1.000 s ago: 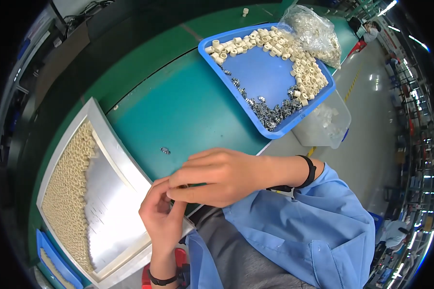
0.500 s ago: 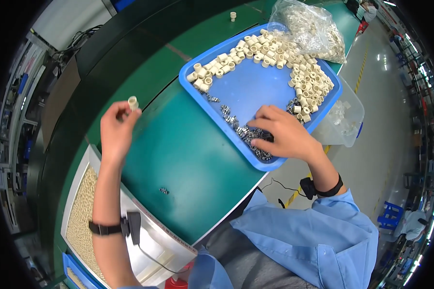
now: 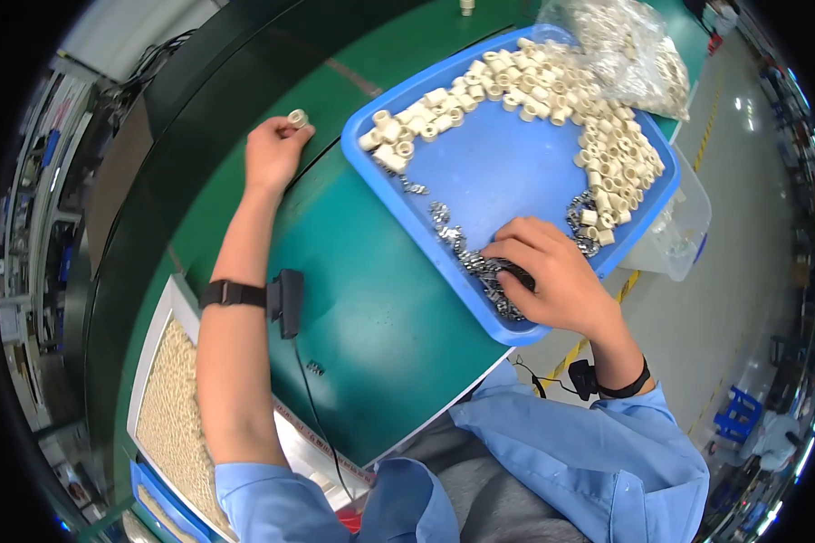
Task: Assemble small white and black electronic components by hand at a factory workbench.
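Factory workshop, parts-assembly area: you stood or sat at a long green bench (image 3: 371,398) bearing a blue tray (image 3: 498,167) of many like pale fittings (image 3: 620,149) and small metal pieces (image 3: 453,237). A yellow line (image 3: 627,285) marked the grey floor (image 3: 738,181); shelving (image 3: 27,308) rose at left; you wore a blue work jacket (image 3: 598,462), and a co-worker (image 3: 777,441) appeared beyond, at right.

no legible text, tiny reddish marks (image 3: 303,424) on the pale tray rim (image 3: 160,321), too small to read
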Action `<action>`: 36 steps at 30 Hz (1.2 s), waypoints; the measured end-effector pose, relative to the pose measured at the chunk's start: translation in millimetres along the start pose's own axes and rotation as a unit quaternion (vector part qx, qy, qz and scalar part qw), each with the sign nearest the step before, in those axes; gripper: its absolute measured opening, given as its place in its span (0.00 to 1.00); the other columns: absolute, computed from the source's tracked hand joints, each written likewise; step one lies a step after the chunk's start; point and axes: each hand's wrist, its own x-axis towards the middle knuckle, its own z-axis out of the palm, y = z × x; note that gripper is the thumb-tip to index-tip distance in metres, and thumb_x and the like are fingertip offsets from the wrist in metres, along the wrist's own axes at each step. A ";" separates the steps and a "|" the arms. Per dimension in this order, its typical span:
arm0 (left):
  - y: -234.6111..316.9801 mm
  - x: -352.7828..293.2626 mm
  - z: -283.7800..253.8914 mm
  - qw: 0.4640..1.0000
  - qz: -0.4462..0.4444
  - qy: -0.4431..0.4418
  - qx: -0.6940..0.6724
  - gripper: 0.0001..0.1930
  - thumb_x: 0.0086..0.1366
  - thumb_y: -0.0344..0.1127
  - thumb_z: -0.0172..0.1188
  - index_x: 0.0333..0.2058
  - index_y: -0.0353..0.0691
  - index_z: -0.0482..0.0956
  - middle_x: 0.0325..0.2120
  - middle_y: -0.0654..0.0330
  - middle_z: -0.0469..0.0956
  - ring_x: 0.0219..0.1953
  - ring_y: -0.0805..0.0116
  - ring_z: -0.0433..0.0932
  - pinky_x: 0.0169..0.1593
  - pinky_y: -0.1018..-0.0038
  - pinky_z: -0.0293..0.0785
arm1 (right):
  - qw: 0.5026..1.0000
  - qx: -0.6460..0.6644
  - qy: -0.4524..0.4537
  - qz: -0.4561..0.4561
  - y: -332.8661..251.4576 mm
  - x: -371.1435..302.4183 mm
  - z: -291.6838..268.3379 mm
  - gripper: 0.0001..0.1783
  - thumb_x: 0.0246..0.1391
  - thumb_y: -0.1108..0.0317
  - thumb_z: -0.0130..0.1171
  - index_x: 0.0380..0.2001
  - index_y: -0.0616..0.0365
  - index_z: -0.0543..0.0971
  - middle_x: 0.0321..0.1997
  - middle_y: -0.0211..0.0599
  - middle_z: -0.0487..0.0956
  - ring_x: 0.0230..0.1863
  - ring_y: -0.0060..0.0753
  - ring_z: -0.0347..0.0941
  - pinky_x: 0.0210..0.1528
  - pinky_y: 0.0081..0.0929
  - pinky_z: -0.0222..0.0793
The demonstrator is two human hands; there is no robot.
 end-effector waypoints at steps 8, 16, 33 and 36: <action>76.0 -125.4 -65.3 0.991 0.102 0.072 -0.040 0.23 0.62 0.40 0.69 0.52 0.33 0.80 0.47 0.55 0.78 0.52 0.64 0.76 0.56 0.70 0.71 | 1.000 0.011 0.003 -0.011 -5.8 0.1 8.5 0.11 0.47 0.80 0.61 0.37 0.62 0.76 0.43 0.44 0.75 0.47 0.51 0.73 0.52 0.38 0.69; 6.1 -309.4 -226.5 0.963 0.073 0.139 0.217 0.08 0.62 0.26 0.63 0.41 0.37 0.83 0.37 0.57 0.81 0.46 0.60 0.79 0.54 0.64 0.69 | 0.996 -0.041 0.054 -0.058 -14.5 -1.5 12.4 0.08 0.49 0.81 0.59 0.34 0.63 0.76 0.40 0.43 0.76 0.45 0.48 0.73 0.50 0.36 0.68; -77.8 -321.0 -170.0 0.896 0.001 0.225 0.383 0.07 0.59 0.36 0.68 0.35 0.43 0.82 0.42 0.59 0.77 0.50 0.57 0.73 0.54 0.55 0.58 | 0.990 0.035 0.136 -0.010 -14.1 -15.3 15.5 0.07 0.52 0.82 0.61 0.36 0.67 0.81 0.36 0.41 0.79 0.36 0.36 0.76 0.43 0.28 0.70; -93.4 -322.5 -172.6 0.877 0.033 0.231 0.420 0.07 0.60 0.36 0.68 0.34 0.43 0.81 0.43 0.58 0.78 0.51 0.54 0.74 0.54 0.54 0.60 | 0.989 0.045 0.138 -0.031 -9.1 -16.7 13.9 0.08 0.51 0.82 0.65 0.37 0.66 0.82 0.36 0.41 0.80 0.38 0.37 0.78 0.44 0.29 0.72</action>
